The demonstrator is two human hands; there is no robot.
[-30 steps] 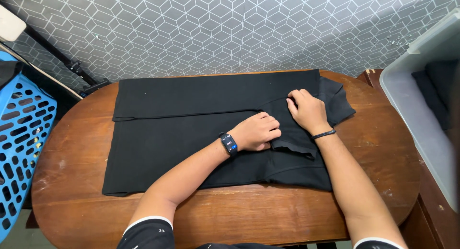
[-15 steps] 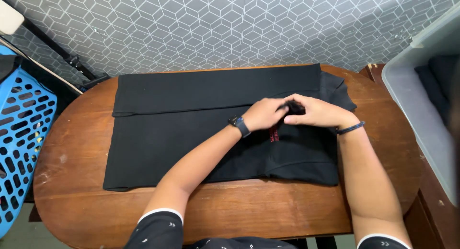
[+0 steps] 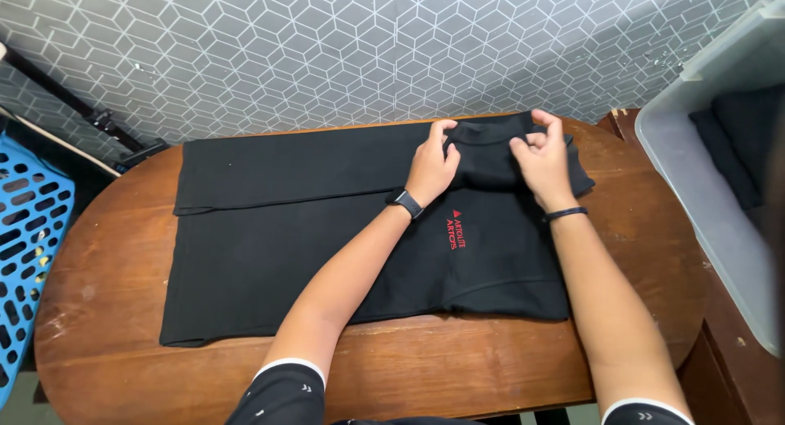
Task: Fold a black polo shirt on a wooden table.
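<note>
Both hands pinch the folded sleeve at the far edge of the black shirt (image 3: 327, 237) spread on the tabletop (image 3: 491, 359), left hand (image 3: 432, 167) and right hand (image 3: 542, 159) each in a closed grip on cloth, sides folded in, lengthwise folds not yet made.

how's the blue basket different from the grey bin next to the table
The blue basket stands at the table's left and has slotted, open-work walls; the grey bin stands at the right with solid, smooth walls. The bin holds dark cloth; what the basket holds cannot be told. Both look plastic and sit off the wooden table, partly cut off by the frame.
</note>
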